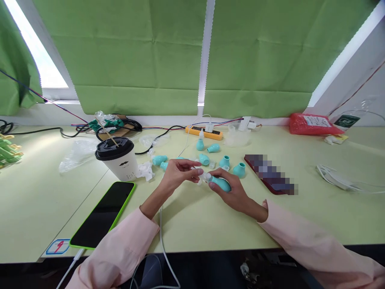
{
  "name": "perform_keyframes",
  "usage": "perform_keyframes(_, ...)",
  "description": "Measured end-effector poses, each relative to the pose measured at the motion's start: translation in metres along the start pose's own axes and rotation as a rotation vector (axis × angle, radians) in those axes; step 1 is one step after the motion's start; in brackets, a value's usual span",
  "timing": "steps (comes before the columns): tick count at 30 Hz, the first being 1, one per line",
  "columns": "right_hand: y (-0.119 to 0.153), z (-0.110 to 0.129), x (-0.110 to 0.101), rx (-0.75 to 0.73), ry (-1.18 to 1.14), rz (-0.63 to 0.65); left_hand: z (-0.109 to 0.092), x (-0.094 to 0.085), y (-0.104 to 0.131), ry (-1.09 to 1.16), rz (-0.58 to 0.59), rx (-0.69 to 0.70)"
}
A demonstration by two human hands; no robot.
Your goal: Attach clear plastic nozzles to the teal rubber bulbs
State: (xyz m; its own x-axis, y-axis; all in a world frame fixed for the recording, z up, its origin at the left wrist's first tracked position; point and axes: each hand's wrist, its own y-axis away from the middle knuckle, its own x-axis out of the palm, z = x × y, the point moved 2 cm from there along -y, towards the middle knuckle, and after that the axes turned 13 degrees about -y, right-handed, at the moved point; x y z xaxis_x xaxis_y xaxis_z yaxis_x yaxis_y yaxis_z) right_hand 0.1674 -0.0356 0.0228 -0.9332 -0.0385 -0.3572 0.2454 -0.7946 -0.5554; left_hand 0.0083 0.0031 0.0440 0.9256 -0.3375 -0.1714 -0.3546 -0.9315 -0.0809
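My right hand [233, 189] is wrapped around a teal squeeze bulb [221, 183], its narrow end pointing left. A whitish translucent collar [207, 177] sits at that end. My left hand [180, 174] is closed in a pinch just left of the collar, on a small clear plastic tip [198, 173] partly hidden by the fingers. Beyond my hands lie several more teal bulbs, among them an open-necked bulb [240, 170] and a bulb on its side [213, 148]. One upright bulb [200, 145] has a clear tip fitted on top.
Left of my hands are a paper cup [120, 164] with a black lid and a green-cased phone [102, 214] on a cable. A dark red phone [269, 176] lies to the right. Behind are an orange power strip [204, 133], black cable [129, 124] and a red package [313, 124].
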Motion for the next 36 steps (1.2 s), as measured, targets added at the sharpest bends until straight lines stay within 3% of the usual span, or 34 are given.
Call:
perform_keyframes(4,-0.003,0.001,0.001,-0.055,0.050,0.067,0.001,0.003,0.002,-0.025,-0.049,0.081)
perform_keyframes(8,-0.003,0.000,0.006,0.007,0.027,0.120,0.001,0.007,0.005,-0.060,-0.042,0.143)
perform_keyframes(12,-0.006,0.004,0.008,-0.061,0.109,0.174,-0.004,0.008,0.008,-0.005,-0.023,0.181)
perform_keyframes(15,-0.019,0.015,-0.008,-0.139,0.241,0.080,-0.007,0.001,0.008,0.053,-0.124,0.171)
perform_keyframes(18,-0.045,0.022,-0.043,-0.139,0.440,-0.083,-0.006,-0.006,0.006,0.067,-0.263,0.156)
perform_keyframes(20,-0.066,0.016,-0.068,-0.075,0.621,-0.149,-0.004,-0.008,0.005,0.054,-0.293,0.149)
perform_keyframes(24,-0.101,-0.025,-0.100,0.229,0.981,-0.098,0.000,-0.003,0.005,0.006,-0.240,0.139)
perform_keyframes(27,-0.109,-0.059,-0.100,0.446,1.114,0.069,0.002,-0.004,0.004,-0.045,-0.256,0.094)
perform_keyframes(30,-0.108,-0.076,-0.093,0.505,1.126,0.145,0.004,-0.009,0.003,-0.099,-0.298,0.031)
perform_keyframes(33,-0.104,-0.076,-0.091,0.527,1.124,0.196,0.005,-0.013,0.002,-0.185,-0.317,0.012)
perform_keyframes(36,-0.099,-0.059,-0.085,0.520,1.165,0.197,0.002,-0.014,0.003,-0.498,-0.372,0.086)
